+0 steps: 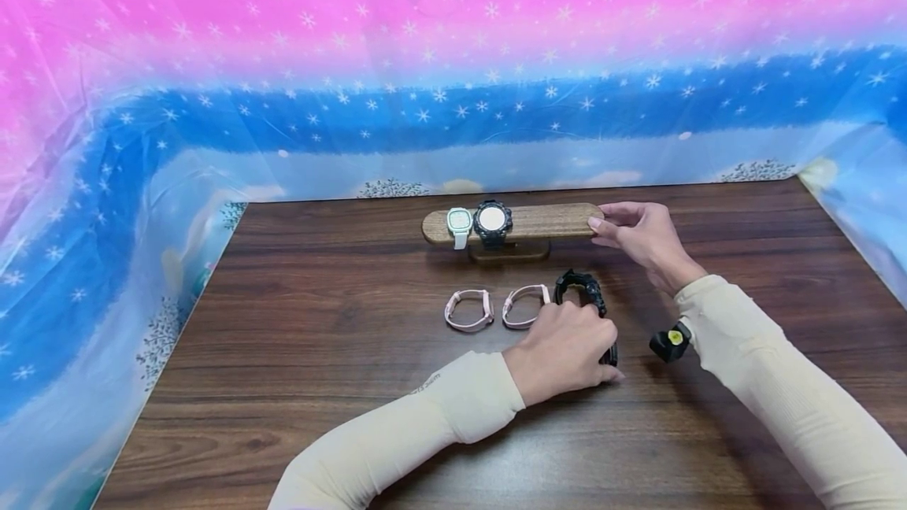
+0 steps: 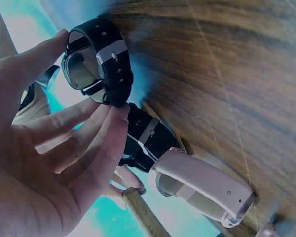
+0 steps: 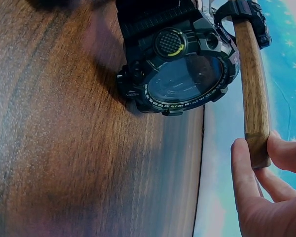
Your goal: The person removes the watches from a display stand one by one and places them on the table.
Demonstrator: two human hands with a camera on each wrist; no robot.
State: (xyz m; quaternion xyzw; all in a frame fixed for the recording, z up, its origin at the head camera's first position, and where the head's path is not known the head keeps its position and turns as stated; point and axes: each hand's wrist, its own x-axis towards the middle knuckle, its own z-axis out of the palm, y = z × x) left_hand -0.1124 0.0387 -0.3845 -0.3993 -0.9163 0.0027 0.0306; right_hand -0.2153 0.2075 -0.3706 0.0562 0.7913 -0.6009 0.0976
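In the left wrist view my left hand [image 1: 563,349] pinches a black watch [image 2: 101,64] with a squarish case between thumb and fingertips. From the head view that watch is mostly hidden behind the hand. My right hand [image 1: 648,242] holds the right end of a wooden watch stand [image 1: 553,221], thumb and fingers round the bar. Strapped side by side on the bar's left half are a pale mint watch [image 1: 460,221] and a round black watch [image 1: 492,219]. A chunky black watch [image 1: 581,288] stands on the table just beyond my left hand.
Two pale pink watches, one at left [image 1: 469,311] and one nearer the hand [image 1: 525,307], stand on the dark wooden table [image 1: 298,352] in front of the stand. A snowflake-patterned cloth [image 1: 397,116] hangs along the back and sides. A small black device [image 1: 670,341] sits at my right wrist.
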